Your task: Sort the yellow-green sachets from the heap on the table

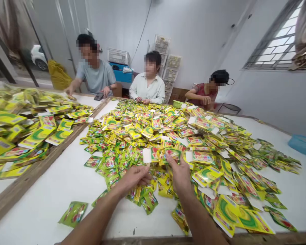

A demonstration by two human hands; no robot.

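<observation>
A small yellow-green carton [154,155] with a white end flap standing out at its left is held up over the pile. My right hand [180,172] is closed on its right part, thumb on top, where a green sachet-like face shows under the thumb. My left hand [135,177] has curled fingers, their tips at the lower edge of the white flap. Green sachets [109,161] lie heaped beneath and left of my hands. Open cartons [207,175] with white flaps are piled to the right. One loose sachet [73,213] lies near my left forearm.
A wooden strip [40,170] divides the white tabletop [48,185]; more cartons [38,132] are heaped left of it. Three people sit across the table, one beside a phone [98,96]. A green basket [177,103] and a blue bag [303,145] are on the table.
</observation>
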